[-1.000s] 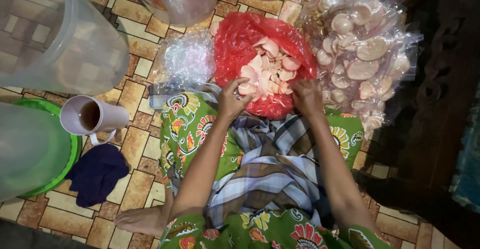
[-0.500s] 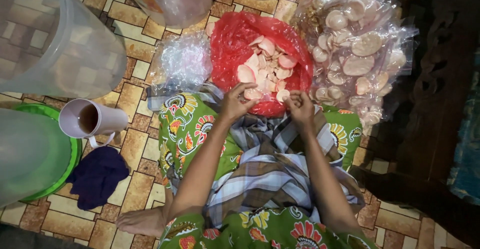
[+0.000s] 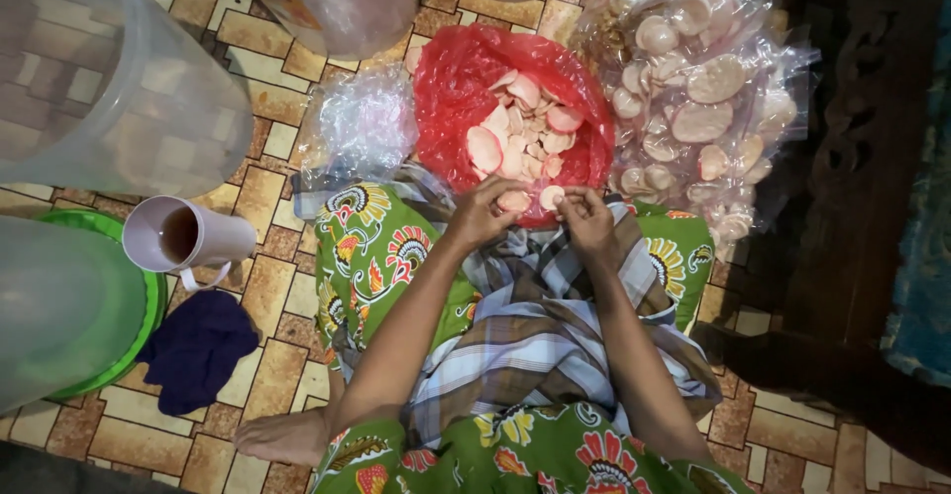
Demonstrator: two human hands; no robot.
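I sit on a tiled floor with a checked cloth (image 3: pixel 535 326) over my lap. In front of my knees lies an open red plastic bag (image 3: pixel 456 88) holding several pale pink and white crackers (image 3: pixel 530 122). My left hand (image 3: pixel 485 212) is at the bag's near edge, fingers curled around a cracker. My right hand (image 3: pixel 586 219) is beside it, pinching another round cracker. The two hands nearly touch.
A large clear bag of crackers (image 3: pixel 693 108) lies to the right. Crumpled clear plastic (image 3: pixel 362 122) lies left of the red bag. A white mug with dark liquid (image 3: pixel 183 236), clear plastic containers (image 3: pixel 99 78), a green basin (image 3: pixel 149 326) and a dark cloth (image 3: pixel 198 350) stand at left. Dark wooden furniture (image 3: pixel 852 157) at right.
Both hands have drawn back from inside the red bag to its near edge, each with a cracker. The view has shifted slightly.
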